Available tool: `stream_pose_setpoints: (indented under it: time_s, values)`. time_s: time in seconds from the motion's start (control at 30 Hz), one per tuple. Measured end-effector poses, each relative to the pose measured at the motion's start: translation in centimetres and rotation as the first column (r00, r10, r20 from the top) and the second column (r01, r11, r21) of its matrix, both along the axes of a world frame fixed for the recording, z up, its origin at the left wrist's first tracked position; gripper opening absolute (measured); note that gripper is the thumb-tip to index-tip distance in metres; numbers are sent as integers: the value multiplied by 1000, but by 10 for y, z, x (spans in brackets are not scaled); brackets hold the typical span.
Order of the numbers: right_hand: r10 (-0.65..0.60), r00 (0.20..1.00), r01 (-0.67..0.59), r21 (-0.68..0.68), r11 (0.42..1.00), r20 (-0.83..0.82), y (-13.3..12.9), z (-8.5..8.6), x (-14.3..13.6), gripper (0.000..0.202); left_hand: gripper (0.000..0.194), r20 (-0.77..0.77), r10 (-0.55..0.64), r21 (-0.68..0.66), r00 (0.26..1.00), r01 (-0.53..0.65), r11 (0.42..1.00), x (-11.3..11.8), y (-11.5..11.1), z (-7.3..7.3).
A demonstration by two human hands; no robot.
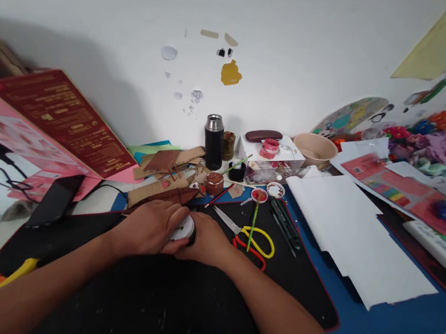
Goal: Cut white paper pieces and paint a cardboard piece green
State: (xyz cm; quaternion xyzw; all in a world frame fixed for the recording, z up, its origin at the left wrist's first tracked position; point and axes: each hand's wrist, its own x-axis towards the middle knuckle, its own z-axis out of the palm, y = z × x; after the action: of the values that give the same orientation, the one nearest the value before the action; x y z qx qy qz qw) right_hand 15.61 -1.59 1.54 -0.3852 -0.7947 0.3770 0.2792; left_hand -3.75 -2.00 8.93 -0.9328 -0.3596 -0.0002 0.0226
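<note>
Over the black mat (pixel 138 299), my left hand (pixel 150 226) and my right hand (pixel 208 242) are closed around a small round object with a pale, flat top and a dark side (pixel 184 229). The fingers cover much of it, so its kind cannot be made out. To the right of my right hand lie scissors (pixel 228 221) with yellow and red handles, partly open. A green brush (pixel 254 221) crosses their handles, its upper end in a small pot of red paint (pixel 259 195). Beyond my hands sits a brown round pot (pixel 214 183), with a thin red-and-black brush (pixel 219 195) beside it.
Cardboard scraps (pixel 161 191) lie behind my left hand. A black flask (pixel 213 143) stands near the wall. Dark green cutters (pixel 284 220), white paper (pixel 355 230) and a beige bowl (pixel 316 148) are to the right. At left are a phone (pixel 55 200) and a red-and-pink folder (pixel 59 116).
</note>
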Motion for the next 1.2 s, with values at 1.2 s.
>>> stream_pose_setpoints:
  time_s: [1.2]
  values:
    - [-1,1000,0,37,999,25,-9,7,13,56,60,-133,438,-176,889,-456,872,23,-20,34]
